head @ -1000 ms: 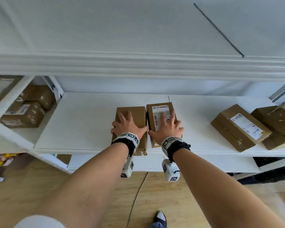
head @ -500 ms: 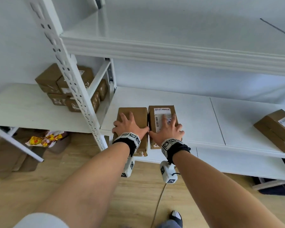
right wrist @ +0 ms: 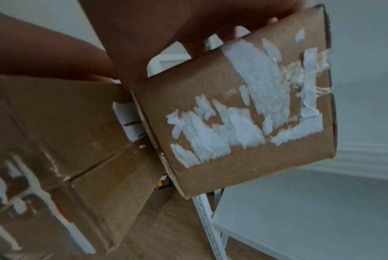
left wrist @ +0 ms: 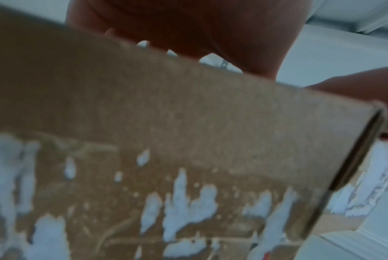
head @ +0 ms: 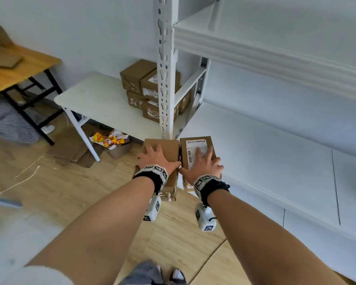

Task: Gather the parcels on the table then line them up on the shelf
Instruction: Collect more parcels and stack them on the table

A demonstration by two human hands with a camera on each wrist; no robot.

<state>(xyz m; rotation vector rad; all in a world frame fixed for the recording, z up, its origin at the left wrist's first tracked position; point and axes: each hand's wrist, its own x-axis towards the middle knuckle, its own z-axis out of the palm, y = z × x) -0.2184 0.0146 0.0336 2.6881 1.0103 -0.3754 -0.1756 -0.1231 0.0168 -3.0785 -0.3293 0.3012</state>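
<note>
At the centre of the head view, just below the foot of the white shelf post [head: 165, 64], two brown parcels hang side by side in the air. The left hand [head: 155, 159] lies spread over the top of the plain parcel [head: 165, 149], fingers curling over its edges; the right hand [head: 203, 164] grips the labelled parcel [head: 195, 148] the same way, fingers splayed across the white label and thumb down the inner side. Neither hand has a finger free.

Both parcels run lengthwise away from the wrists, toward the top of the frame, and their inner long sides touch or nearly touch — the right wrist view shows only a thin gap between them. That view also shows bare floor under them, so they look carried, not resting on anything.

The relation that matters is where the shelf [head: 275, 165] lies: its white board fills the right half of the frame, and its near left corner sits just beside the labelled parcel. The right hand is therefore the nearer one, with the left parcel hanging out over the wooden floor [head: 60, 192], left of the post. My reading is that both parcels need to travel rightward and forward, long axes kept pointing at the back wall.

More parcels [head: 144, 87] sit stacked on the white table [head: 95, 103] in the upper middle — well apart from the hands.
</note>
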